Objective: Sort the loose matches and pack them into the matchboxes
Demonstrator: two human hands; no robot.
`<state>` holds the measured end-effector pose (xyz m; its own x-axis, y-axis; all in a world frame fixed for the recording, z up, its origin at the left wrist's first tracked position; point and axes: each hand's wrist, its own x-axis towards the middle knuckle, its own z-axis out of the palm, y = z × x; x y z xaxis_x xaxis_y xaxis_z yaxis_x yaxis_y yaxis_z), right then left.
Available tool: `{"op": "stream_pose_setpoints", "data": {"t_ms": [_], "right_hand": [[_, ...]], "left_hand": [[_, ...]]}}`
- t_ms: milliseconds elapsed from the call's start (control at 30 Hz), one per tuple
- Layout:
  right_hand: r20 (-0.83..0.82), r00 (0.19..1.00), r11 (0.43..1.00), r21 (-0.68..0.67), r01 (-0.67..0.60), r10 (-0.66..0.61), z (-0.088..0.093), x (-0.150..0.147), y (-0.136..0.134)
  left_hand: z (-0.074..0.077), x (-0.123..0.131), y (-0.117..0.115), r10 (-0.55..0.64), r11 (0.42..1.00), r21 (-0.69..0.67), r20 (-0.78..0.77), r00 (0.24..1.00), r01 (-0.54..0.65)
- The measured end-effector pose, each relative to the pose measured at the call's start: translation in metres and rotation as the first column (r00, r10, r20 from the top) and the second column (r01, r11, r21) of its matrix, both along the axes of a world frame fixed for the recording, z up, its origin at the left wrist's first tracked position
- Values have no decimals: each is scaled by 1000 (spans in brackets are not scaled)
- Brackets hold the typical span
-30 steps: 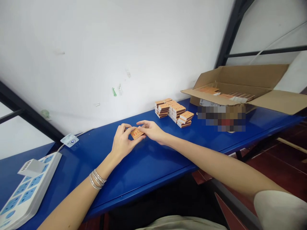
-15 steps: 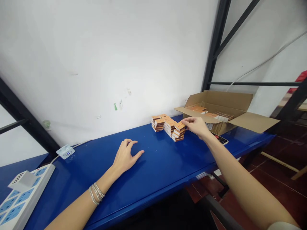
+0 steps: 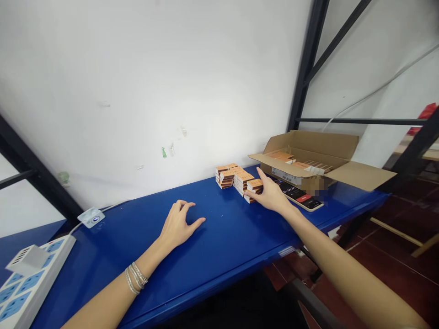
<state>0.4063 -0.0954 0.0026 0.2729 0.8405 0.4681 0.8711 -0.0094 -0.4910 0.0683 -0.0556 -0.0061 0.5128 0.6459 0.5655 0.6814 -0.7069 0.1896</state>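
Observation:
My right hand (image 3: pixel 270 196) spreads its fingers against the nearest small stack of orange-and-white matchboxes (image 3: pixel 254 185), holding nothing. Two more matchbox stacks (image 3: pixel 225 177) (image 3: pixel 243 182) stand just behind it on the blue table (image 3: pixel 219 256). My left hand (image 3: pixel 178 224) rests palm down on the table, its fingers slightly curled and empty. It is well to the left of the stacks. Several silver bracelets (image 3: pixel 136 277) circle my left wrist.
An open cardboard box (image 3: pixel 308 154) holding more matchboxes stands at the table's far right, with a phone (image 3: pixel 298 196) lying in front of it. A white power strip (image 3: pixel 30 274) sits at the lower left. The table's front edge drops to a dark red floor.
The matchbox held between my hands a second ago now lies out of my grip, and my right hand has moved to the stacks. My left hand has moved slightly and rests apart.

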Motion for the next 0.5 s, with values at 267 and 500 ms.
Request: {"op": "stream_pose_setpoints", "data": {"t_ms": [267,500], "right_hand": [[125,977,979,-87,183,-171,7,-27,4],[87,984,983,-86,163,-156,2,-24,8]], "left_hand": [[-2,-1,1,-1,1000,-10,-19,1000,1],[-3,-1,0,6,999,-50,-22,1000,-7]]}}
